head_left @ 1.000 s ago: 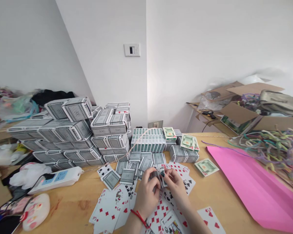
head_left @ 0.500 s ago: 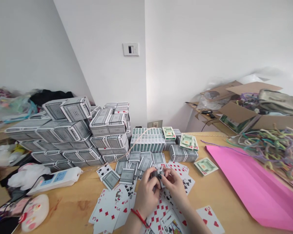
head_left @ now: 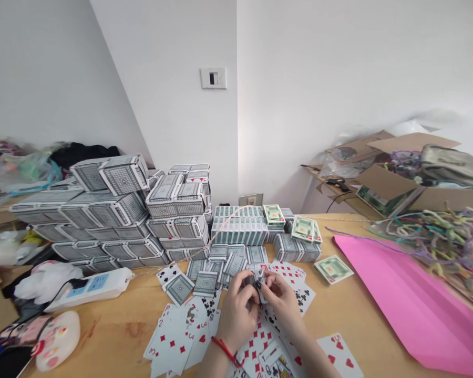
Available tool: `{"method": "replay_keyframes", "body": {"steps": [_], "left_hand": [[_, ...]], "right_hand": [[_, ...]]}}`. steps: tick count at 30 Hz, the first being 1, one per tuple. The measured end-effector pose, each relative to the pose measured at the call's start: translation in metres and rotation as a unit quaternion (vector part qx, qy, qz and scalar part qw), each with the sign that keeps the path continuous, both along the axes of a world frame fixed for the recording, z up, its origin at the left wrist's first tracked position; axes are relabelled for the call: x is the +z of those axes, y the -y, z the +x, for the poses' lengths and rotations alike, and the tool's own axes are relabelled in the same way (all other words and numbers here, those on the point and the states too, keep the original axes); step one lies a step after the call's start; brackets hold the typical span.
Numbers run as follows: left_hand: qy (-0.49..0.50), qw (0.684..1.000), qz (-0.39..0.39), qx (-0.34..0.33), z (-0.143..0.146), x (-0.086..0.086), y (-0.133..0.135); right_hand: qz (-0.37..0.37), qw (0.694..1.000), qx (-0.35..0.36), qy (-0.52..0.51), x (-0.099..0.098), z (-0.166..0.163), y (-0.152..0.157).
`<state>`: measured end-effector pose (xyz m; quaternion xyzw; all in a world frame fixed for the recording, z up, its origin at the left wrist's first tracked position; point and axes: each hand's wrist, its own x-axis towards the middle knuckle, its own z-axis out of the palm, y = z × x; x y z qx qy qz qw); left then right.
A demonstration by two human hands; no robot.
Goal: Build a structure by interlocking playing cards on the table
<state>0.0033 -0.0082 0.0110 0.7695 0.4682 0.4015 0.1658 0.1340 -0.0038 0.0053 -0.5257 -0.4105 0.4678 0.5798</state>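
At the lower centre of the frame, a small packet of cards (head_left: 256,280) is pinched between the curled fingers of the left hand (head_left: 236,314) and the right hand (head_left: 283,300), both closed on it just above the loose cards (head_left: 181,331) spread face up on the table (head_left: 114,336). The grip is taken only at the fingertips, so the packet could probably be squeezed out and scattered among the cards beneath. The stacked boxes (head_left: 114,210) at the left middle are piled unevenly and might be toppled if the table were jolted.
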Motion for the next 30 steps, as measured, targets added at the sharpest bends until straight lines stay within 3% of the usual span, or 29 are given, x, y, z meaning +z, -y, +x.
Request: {"method": "replay_keyframes", "body": {"steps": [21,30], "left_hand": [[0.005,0.998,-0.052,-0.023,0.0001,-0.0007,0.0006],[-0.003,0.999,-0.035,0.001,0.0016,0.0005,0.0010]], "right_hand": [[-0.003,1.000,-0.017,0.021,0.0027,-0.0004,-0.0012],[0.011,0.999,0.041,0.021,0.0047,0.0031,0.0013]]}}
